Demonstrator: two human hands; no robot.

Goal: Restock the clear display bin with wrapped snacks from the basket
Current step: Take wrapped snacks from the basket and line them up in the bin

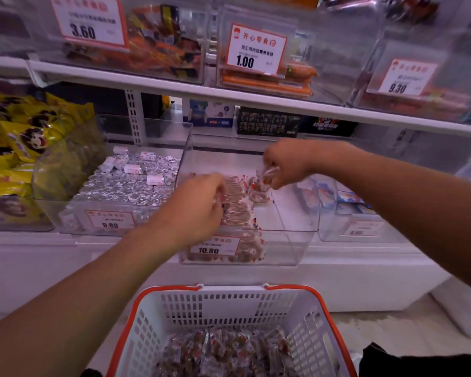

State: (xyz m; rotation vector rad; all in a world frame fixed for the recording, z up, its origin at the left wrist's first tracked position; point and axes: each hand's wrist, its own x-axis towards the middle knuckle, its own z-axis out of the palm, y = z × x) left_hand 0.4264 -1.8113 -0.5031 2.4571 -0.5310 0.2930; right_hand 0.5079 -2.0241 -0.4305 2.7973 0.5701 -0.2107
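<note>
The clear display bin stands on the lower shelf, tagged 10.80, with a row of brown wrapped snacks along its left side. My left hand reaches into the bin, its curled fingers on the packets of that row. My right hand hovers over the back of the bin and pinches a clear wrapped snack in its fingertips. Below, a white basket with orange rim holds a heap of the same wrapped snacks.
A clear bin of foil-wrapped pieces stands left of the target bin, with yellow bags further left. Another clear bin with blue packs sits to the right. The upper shelf overhangs with more bins and price tags.
</note>
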